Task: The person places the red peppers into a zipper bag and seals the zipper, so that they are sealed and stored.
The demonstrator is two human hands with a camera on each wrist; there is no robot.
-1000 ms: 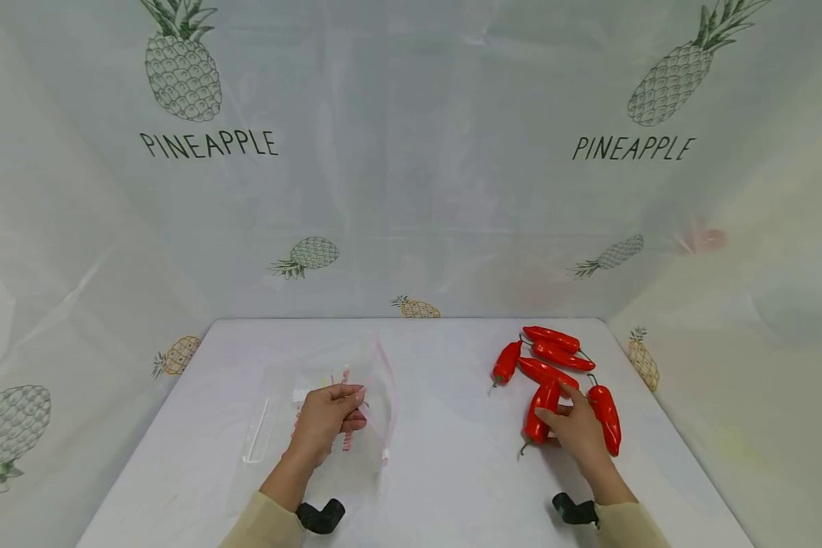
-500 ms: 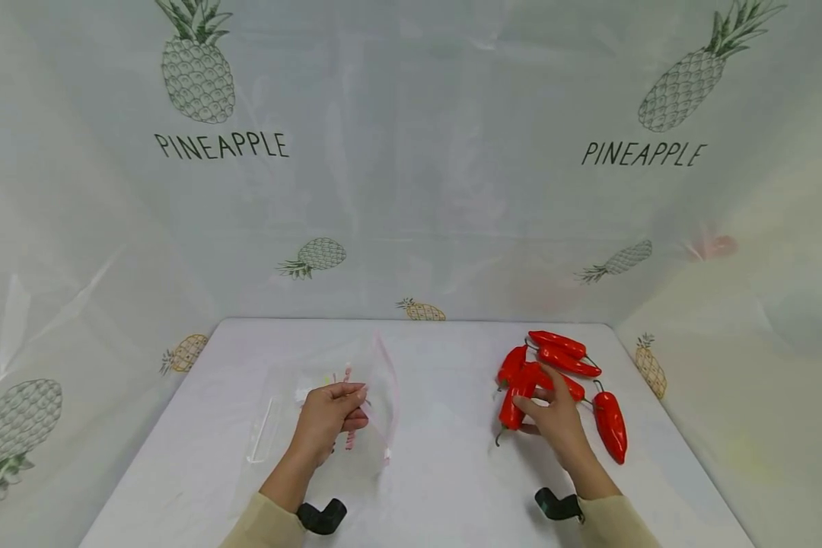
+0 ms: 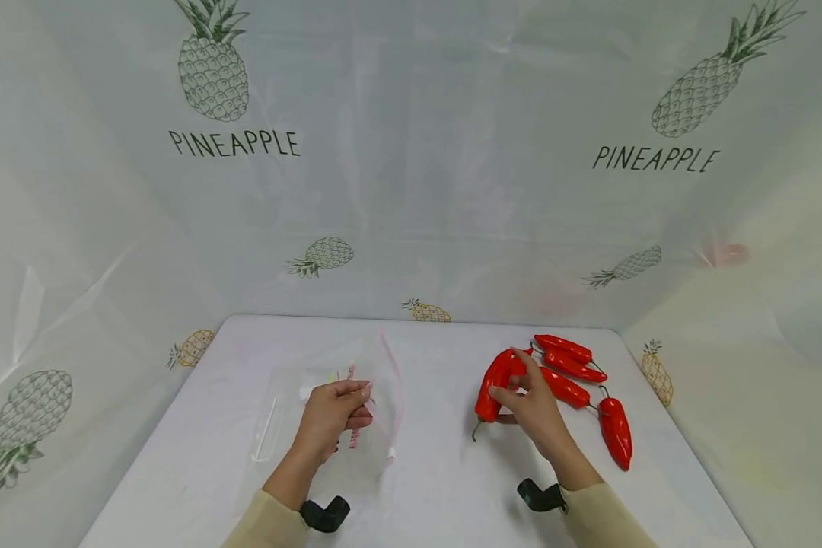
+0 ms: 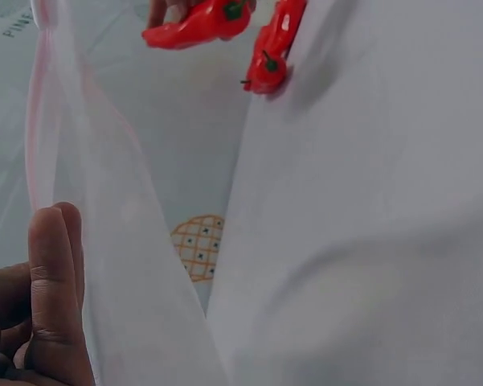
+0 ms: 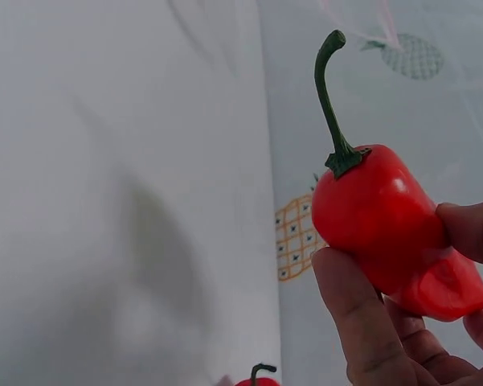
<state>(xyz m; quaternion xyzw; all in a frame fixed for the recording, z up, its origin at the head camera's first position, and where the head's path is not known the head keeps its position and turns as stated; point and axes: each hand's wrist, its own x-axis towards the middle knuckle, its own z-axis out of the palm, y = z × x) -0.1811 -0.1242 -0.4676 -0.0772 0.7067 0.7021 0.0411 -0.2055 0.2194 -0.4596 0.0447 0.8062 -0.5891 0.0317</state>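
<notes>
My left hand (image 3: 332, 411) pinches the edge of a clear plastic zip bag (image 3: 274, 426) with a pink seal strip along its mouth. In the left wrist view the bag's wall (image 4: 128, 241) stands up beside the fingers. Red print shows on the bag, partly covered by the hand. A red chili pepper (image 3: 492, 387) is held between the thumb and fingers of my right hand (image 3: 537, 411), raised over the table. In the right wrist view this pepper (image 5: 378, 217) points its curved green stem upward.
Several other red peppers lie at the table's right: two at the back (image 3: 563, 348), one in the middle (image 3: 565, 388) and one nearer the right edge (image 3: 615, 434). Another is mostly hidden behind the right hand. A pineapple-printed curtain (image 3: 438, 190) surrounds the white table (image 3: 431, 472).
My right hand has lifted the pepper and carried it leftward, away from the others. The left hand stays at the bag's edge. The head view has shifted slightly.
</notes>
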